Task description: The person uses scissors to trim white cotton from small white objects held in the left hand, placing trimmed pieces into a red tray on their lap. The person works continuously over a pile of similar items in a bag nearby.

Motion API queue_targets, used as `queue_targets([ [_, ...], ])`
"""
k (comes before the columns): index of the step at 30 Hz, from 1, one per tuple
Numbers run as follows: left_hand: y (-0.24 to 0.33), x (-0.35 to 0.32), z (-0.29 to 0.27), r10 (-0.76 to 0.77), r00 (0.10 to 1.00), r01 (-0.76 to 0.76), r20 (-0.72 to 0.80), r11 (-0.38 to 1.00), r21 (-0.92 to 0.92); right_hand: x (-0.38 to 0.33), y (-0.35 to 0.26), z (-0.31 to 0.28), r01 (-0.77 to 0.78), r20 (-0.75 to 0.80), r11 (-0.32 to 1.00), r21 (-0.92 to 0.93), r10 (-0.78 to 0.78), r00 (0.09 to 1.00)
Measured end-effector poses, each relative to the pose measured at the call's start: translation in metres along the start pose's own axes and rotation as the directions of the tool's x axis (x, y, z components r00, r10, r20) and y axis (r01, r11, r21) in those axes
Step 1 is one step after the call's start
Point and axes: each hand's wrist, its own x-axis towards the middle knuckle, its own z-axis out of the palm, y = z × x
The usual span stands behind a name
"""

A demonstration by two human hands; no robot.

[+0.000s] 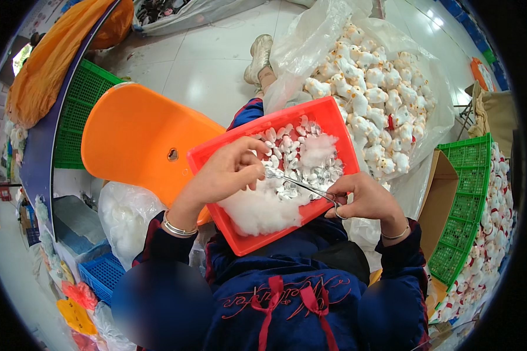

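Observation:
A red plastic tray (346, 131) rests tilted across my lap. In it lie many small white and silvery oval pieces (287, 137), and fluffy white stuffing (255, 210) fills its near left part. My right hand (363, 199) grips the finger loops of long metal forceps (305, 185) at the tray's right edge. The forceps point left over the tray, with a silvery-white bit at the tip. My left hand (231, 169) hovers above the tray's left side, close to that tip. Its fingers are loosely curled and apart, with nothing visible between them.
An orange chair (140, 137) stands left of the tray. Beyond it on the right, a clear plastic bag (301, 50) holds many small white plush toys (372, 99). Green crates (462, 205) and a cardboard box (439, 190) stand at right; a blue basket (102, 276) sits at lower left.

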Motion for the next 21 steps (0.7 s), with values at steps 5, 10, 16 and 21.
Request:
queue_targets([
  [5, -0.016, 0.009, 0.017, 0.016, 0.999, -0.02, 0.047, 0.996, 0.083, 0.001, -0.005, 0.001, 0.036, -0.031, 0.998, -0.059, -0.038, 0.999],
  [10, -0.017, 0.004, 0.0, -0.002, 0.997, -0.005, 0.073, 0.994, 0.106, -0.002, -0.012, 0.001, 0.083, -0.043, 0.975, -0.204, -0.094, 0.995],
  [16, -0.012, 0.004, 0.021, 0.055, 0.996, -0.057, 0.063, 0.998, 0.023, -0.001, -0.016, -0.001, 0.154, -0.081, 0.915, -0.373, -0.198, 0.977],
  [21, -0.023, 0.004, 0.009, 0.116, 0.991, -0.122, 0.062, 0.989, 0.089, -0.006, -0.019, -0.001, 0.063, -0.079, 0.928, -0.368, -0.098, 0.992],
])
